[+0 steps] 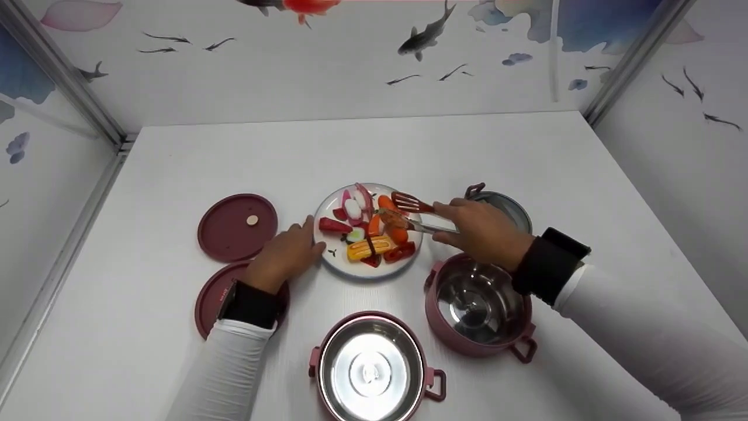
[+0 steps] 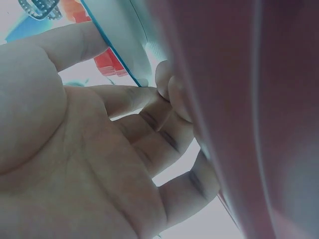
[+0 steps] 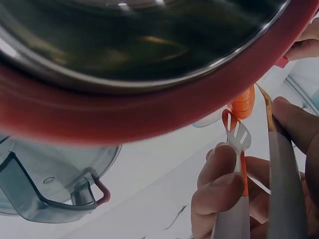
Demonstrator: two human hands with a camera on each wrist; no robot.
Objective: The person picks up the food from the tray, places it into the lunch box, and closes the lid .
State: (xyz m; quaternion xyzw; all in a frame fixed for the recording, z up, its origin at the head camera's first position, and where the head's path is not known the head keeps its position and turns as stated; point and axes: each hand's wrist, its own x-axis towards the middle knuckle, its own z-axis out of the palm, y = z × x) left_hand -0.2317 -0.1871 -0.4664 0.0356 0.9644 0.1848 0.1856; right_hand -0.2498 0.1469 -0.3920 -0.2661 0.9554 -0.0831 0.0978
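Note:
At the left edge of the white plate (image 1: pixel 336 263), my left hand (image 1: pixel 286 254) touches the rim with thumb and index finger; the left wrist view shows both against the blue edge (image 2: pixel 119 59). My right hand (image 1: pixel 488 231) grips metal tongs (image 1: pixel 435 228) from the right. Their slotted end (image 1: pixel 409 202) and solid end (image 1: pixel 392 218) are spread apart over the plate's right part. Toy foods lie there, among them a yellow piece (image 1: pixel 369 248), a red piece (image 1: pixel 334 225) and orange pieces (image 1: pixel 398 235). The right wrist view shows an orange piece (image 3: pixel 243 103) near the tong tips.
Two pink pots with steel insides, one at front centre (image 1: pixel 371 316) and one at right (image 1: pixel 467 345), stand below the plate. A maroon lid (image 1: pixel 228 234) with a small pale disc and another (image 1: pixel 207 298) lie at left. A grey-rimmed vessel (image 1: pixel 523 216) is partly behind my right hand.

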